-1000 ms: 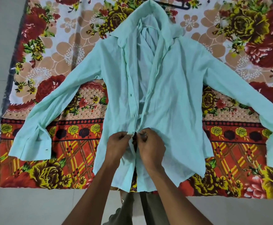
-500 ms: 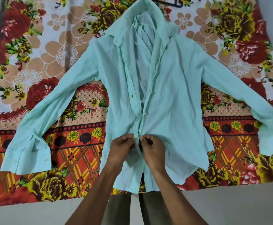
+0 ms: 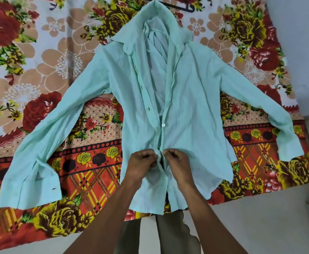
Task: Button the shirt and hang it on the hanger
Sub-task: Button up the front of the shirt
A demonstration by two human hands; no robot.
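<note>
A pale mint long-sleeved shirt (image 3: 192, 107) lies face up on a flowered blanket, sleeves spread out to both sides. Its front is open from the collar down to a white button (image 3: 163, 125) that shows on the right placket. Just below that button my left hand (image 3: 141, 166) pinches the left placket edge and my right hand (image 3: 177, 165) pinches the right placket edge, thumbs nearly touching. A black hanger (image 3: 183, 7) lies beyond the collar, mostly hidden by the shirt.
The red, yellow and beige flowered blanket (image 3: 58, 74) is spread on a pale tiled floor (image 3: 260, 226). A grey-white wall (image 3: 300, 52) rises at the right. My olive trouser legs (image 3: 170, 233) show below the shirt hem.
The camera has shifted so the shirt sits a little lower and to the right. Both hands stay pinched together on the plackets at the same spot.
</note>
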